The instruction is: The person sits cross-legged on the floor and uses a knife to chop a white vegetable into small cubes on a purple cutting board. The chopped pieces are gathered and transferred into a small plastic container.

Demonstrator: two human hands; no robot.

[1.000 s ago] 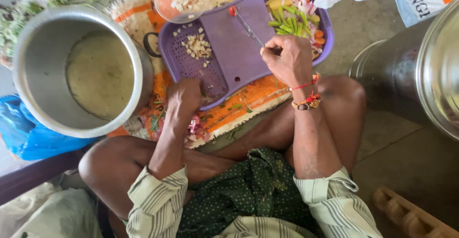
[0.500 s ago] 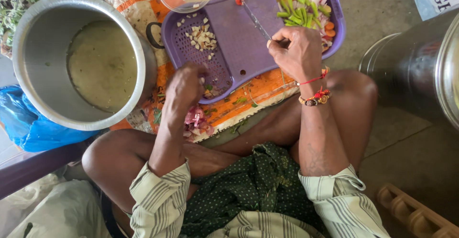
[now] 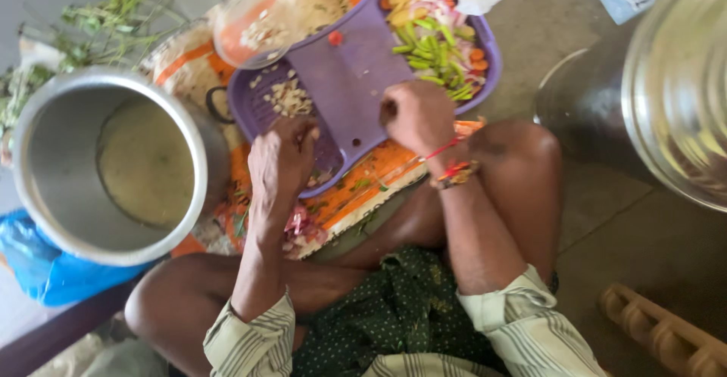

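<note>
As I watch the head view, the left hand (image 3: 280, 161) rests curled on the purple chopping tray (image 3: 356, 82), its grasp impossible to tell | right hand (image 3: 415, 116) is fisted mid-tray, contents hidden | chopped vegetables (image 3: 439, 44) heaped at the far end | steel pot (image 3: 45, 157) just beside the tray.

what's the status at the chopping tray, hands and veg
Left hand resting on the purple chopping tray, by the pale chopped bits. Right hand fisted over the board. Cut green and orange vegetables piled at far end. Steel pot beside.
</note>
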